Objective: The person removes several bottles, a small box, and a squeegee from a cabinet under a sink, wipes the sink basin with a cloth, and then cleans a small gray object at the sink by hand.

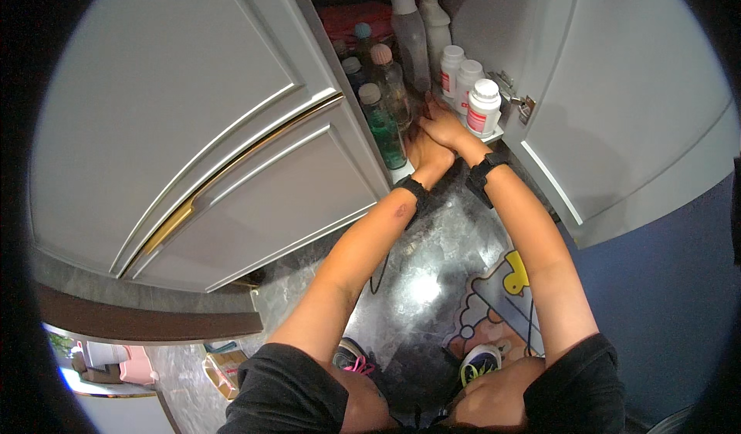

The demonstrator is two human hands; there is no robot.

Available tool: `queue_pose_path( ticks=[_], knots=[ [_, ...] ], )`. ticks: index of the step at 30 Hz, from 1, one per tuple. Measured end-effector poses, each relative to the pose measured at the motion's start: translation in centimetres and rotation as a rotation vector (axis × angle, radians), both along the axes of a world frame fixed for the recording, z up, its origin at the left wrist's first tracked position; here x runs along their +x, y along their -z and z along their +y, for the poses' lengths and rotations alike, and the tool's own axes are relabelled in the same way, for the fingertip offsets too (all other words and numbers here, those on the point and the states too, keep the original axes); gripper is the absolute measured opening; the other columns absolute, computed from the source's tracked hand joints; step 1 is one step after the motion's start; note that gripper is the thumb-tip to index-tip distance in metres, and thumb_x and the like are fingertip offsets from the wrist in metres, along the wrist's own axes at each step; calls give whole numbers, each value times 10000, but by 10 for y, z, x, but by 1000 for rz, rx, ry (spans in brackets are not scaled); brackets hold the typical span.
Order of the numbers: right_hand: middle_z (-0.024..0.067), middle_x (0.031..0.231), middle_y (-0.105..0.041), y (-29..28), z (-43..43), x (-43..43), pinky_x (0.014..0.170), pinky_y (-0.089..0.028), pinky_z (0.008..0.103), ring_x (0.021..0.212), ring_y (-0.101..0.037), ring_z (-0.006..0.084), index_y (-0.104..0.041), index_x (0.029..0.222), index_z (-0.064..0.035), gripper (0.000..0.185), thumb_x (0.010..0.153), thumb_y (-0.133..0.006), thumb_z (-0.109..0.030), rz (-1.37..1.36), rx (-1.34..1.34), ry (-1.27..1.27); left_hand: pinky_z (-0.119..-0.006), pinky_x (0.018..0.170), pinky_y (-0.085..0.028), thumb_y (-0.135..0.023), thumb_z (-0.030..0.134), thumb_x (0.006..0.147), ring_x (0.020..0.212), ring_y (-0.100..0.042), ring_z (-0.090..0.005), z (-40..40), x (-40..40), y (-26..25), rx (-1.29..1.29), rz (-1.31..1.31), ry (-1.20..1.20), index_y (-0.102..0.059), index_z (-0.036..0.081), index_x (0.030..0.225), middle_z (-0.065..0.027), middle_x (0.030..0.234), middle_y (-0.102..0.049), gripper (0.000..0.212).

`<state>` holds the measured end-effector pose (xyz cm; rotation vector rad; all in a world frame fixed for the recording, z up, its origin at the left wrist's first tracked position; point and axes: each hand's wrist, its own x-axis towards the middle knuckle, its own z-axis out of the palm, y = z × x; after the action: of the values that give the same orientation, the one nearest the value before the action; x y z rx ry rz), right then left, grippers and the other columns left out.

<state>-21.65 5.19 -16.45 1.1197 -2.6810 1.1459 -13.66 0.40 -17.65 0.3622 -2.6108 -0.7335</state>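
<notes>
Both hands reach into an open low cabinet, close together. My left hand [427, 153] is at the shelf's front, beside a green-tinted bottle [386, 136]; its fingers are partly hidden. My right hand [443, 124] lies just above it, near white bottles with red labels, the front one [484, 110] nearest. Whether either hand holds anything is not visible. Left of the hands stands a clear bottle with a pink cap [391, 87]. Behind are a tall translucent bottle with a white cap [410, 46] and a white angled-neck bottle [436, 29].
Grey cabinet doors with a gold handle [171, 223] fill the left. The open door [625, 104] stands at the right on a metal hinge [524, 107]. A patterned mat with a yellow duck [514, 275] lies on the floor near my shoes. A thin dark cord [379, 278] hangs below.
</notes>
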Motion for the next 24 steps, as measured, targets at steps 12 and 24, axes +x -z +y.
queue_pose_path(
  ticks=[12, 24],
  knots=[
    [280, 1375, -407, 0, 3, -9, 1079, -290, 413, 1296, -361, 397, -280, 1408, 39, 724, 842, -530, -336, 16, 63, 30, -477, 998, -310, -540, 236, 805, 1165, -435, -410, 4, -9, 12, 0, 112, 107, -519, -4, 1195, -244, 1208, -535, 459],
    [215, 1424, -360, 53, 68, 200, 1089, -276, 450, 1310, -350, 378, -460, 1293, 0, 475, 850, -573, -126, 19, 65, -359, -460, 1036, -354, -599, 197, 818, 1228, -447, -348, -56, 344, 43, 36, -316, 617, -541, 30, 1230, -184, 1325, -475, 449]
  ],
)
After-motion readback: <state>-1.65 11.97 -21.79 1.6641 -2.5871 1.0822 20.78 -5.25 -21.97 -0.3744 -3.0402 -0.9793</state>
